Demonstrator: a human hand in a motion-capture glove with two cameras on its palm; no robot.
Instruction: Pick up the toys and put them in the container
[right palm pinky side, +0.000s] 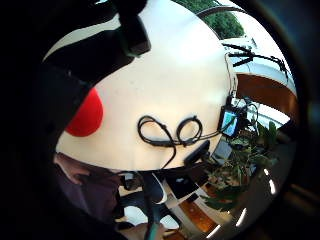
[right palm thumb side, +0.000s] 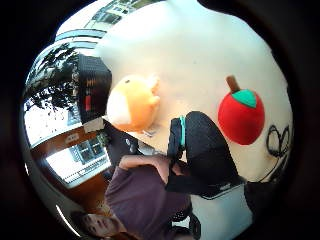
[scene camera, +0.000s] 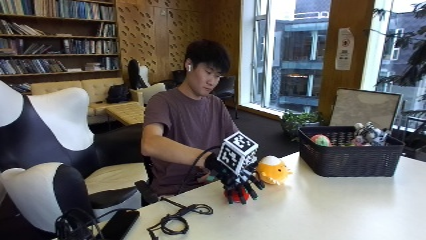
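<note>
Low centre of the outside view, the hand (scene camera: 241, 184) hovers with spread fingers over the red plush apple (scene camera: 237, 196): likely soft and light, best cupped around its round body.

A white table (scene camera: 346, 210) carries everything. On its far right sits a black mesh basket (scene camera: 349, 160). Near the middle lie an orange plush toy (scene camera: 273, 171) and a red apple toy (right palm thumb side: 241, 116); a coiled black cable (scene camera: 174, 220) lies at the near left.

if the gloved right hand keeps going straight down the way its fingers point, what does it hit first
Most likely the red apple toy: in the outside view the gloved right hand hovers with fingers spread, pointing down right over it. The orange plush lies beside, out of that line. Depth is uncertain.
</note>
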